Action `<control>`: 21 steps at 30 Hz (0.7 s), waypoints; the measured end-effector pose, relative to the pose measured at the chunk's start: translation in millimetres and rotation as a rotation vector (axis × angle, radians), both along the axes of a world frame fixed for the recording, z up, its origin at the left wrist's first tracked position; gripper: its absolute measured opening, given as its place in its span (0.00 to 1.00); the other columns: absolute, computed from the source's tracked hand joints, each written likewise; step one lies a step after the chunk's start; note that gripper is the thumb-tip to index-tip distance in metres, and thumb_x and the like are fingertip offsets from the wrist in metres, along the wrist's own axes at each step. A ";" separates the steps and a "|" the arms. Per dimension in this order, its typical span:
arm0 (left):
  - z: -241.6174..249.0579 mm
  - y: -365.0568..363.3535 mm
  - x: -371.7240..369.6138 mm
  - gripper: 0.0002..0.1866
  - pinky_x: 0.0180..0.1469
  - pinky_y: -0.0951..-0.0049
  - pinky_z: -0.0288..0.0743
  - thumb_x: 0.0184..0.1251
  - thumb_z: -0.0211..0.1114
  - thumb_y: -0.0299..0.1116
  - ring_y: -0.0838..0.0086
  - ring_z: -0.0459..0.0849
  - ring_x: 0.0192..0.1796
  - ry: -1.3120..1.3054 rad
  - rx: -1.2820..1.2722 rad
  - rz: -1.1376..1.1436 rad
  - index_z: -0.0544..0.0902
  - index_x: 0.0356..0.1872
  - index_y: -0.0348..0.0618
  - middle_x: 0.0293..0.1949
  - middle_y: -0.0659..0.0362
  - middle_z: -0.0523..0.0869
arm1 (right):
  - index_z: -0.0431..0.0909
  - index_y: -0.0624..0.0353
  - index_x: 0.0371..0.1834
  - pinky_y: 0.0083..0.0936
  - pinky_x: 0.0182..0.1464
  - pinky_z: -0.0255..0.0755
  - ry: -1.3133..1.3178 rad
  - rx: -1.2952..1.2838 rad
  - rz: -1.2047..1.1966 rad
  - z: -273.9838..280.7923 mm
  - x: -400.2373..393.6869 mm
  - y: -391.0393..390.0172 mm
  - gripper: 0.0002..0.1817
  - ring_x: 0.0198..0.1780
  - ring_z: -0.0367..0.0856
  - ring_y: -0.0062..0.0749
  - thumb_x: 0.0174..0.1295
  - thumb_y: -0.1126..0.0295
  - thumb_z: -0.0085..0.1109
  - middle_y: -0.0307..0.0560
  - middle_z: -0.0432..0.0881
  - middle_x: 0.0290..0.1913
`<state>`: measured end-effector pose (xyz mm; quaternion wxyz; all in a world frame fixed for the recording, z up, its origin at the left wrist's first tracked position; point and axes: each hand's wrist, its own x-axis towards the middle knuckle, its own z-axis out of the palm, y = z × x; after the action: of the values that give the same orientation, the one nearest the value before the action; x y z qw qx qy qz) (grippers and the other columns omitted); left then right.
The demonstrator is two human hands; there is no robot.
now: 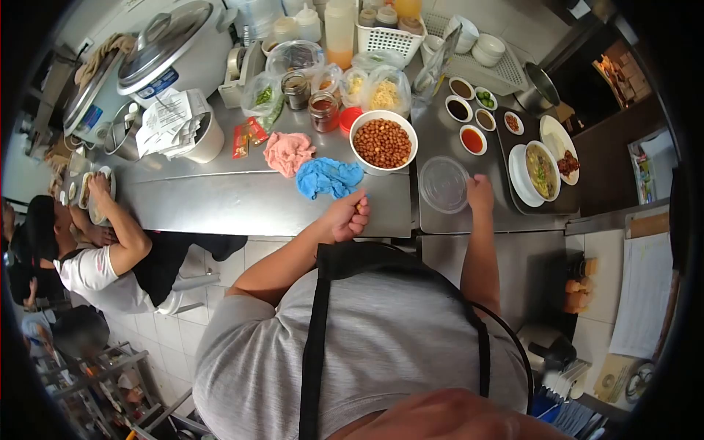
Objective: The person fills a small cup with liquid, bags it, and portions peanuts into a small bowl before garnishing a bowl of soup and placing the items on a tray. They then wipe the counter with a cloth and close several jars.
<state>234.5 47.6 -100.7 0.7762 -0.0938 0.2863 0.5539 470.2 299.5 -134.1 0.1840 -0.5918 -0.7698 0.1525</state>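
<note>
My left hand [349,218] is closed in front of the crumpled blue cloth [328,178]; whatever its fingers may hold is hidden. A pink cloth [289,152] lies beside the blue one. My right hand [480,193] has its fingers closed at the right edge of a round clear plastic lid [443,183] on the steel counter. Behind the lid and to its left stands a white tub of peanuts [382,141]. Right of my right hand, a dark tray [519,204] carries a bowl of soup [541,171] and an oval plate with food [559,147].
Small sauce bowls [473,139] stand behind the lid. Glass jars [323,111] and bagged ingredients [385,92] line the back. A paper-topped white bucket [203,139] and a large cooker [172,55] stand left. Another person [110,268] works at the counter's far left.
</note>
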 end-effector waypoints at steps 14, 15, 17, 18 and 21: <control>6.3 -47.7 -53.2 0.07 0.12 0.90 0.53 0.63 0.50 0.37 0.85 0.66 0.18 0.138 0.081 0.292 0.72 0.29 0.47 0.22 0.66 0.73 | 0.71 0.63 0.37 0.31 0.38 0.69 0.223 0.024 -0.011 33.0 -24.7 8.4 0.11 0.33 0.77 0.46 0.55 0.69 0.46 0.56 0.77 0.32; 8.6 -46.5 -54.1 0.07 0.12 0.91 0.53 0.62 0.50 0.37 0.85 0.66 0.18 0.159 0.081 0.299 0.72 0.30 0.47 0.22 0.66 0.73 | 0.70 0.63 0.38 0.31 0.39 0.69 0.324 0.102 0.062 44.0 -34.0 3.2 0.10 0.34 0.77 0.44 0.55 0.70 0.46 0.55 0.77 0.33; 10.4 -42.1 -57.2 0.08 0.12 0.90 0.51 0.63 0.50 0.38 0.86 0.65 0.17 0.210 0.057 0.286 0.71 0.28 0.48 0.21 0.67 0.71 | 0.69 0.62 0.40 0.29 0.40 0.69 0.527 0.252 0.203 57.5 -57.3 -4.9 0.10 0.35 0.77 0.41 0.56 0.72 0.46 0.52 0.77 0.34; 9.4 -40.5 -57.5 0.09 0.12 0.90 0.50 0.63 0.50 0.39 0.86 0.64 0.17 0.233 0.039 0.277 0.71 0.28 0.48 0.20 0.68 0.71 | 0.69 0.62 0.40 0.29 0.40 0.69 0.492 0.265 0.240 66.9 -73.4 -20.5 0.10 0.36 0.76 0.40 0.55 0.73 0.47 0.52 0.76 0.35; 1.4 -28.1 -58.9 0.12 0.12 0.89 0.47 0.63 0.50 0.43 0.87 0.60 0.16 0.303 0.012 0.251 0.69 0.24 0.50 0.18 0.69 0.67 | 0.70 0.60 0.39 0.30 0.42 0.68 0.438 0.326 0.494 77.4 -114.7 -81.9 0.10 0.41 0.75 0.42 0.52 0.75 0.52 0.51 0.74 0.37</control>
<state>175.6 19.6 -99.3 0.6496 -0.0395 0.3828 0.6557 355.5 217.6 -56.7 0.3938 -0.3044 -0.8461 0.1909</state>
